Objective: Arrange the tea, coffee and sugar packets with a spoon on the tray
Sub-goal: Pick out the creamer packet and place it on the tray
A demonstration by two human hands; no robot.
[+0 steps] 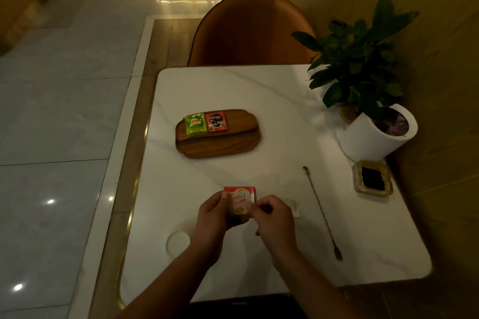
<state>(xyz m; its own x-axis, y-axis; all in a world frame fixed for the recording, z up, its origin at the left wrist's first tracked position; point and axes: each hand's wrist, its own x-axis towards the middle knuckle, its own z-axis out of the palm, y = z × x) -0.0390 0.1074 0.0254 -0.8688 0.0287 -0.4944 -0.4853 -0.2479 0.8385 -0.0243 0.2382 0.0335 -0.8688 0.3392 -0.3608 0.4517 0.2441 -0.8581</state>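
- Both hands pinch one thing: the left hand (pixel 211 211) grips the left edge of the Coffee-mate packet (pixel 239 201) and the right hand (pixel 274 217) pinches its right edge. They hold it just above the near part of the marble table (pixel 285 116).
- From where I stand, the job looks roughly half done. The Lipton tea packet (pixel 195 124) and the Nescafé packet (pixel 217 122) already lie on the wooden tray (pixel 220 145). They sit side by side with edges touching, at its far left end.
- Left to do, I'd say: the creamer packet in hand, the long spoon (pixel 321 211), and a small white packet (pixel 296 208) on the table. That white one is half hidden behind the right hand. It may be the sugar, though I can't read it.
- The Coffee-mate packet faces up toward the person, its print upright to them and its red top edge pointing away toward the tray.
- The spoon lies well to the right of the tray, near a dark ashtray (pixel 373 180). Its long axis runs near-to-far, with the far end leaning slightly left. The far tip is small and round and the near tip flatter, and I can't tell which is the bowl.
- The tray's long axis runs left to right across the table, and its right half is bare.
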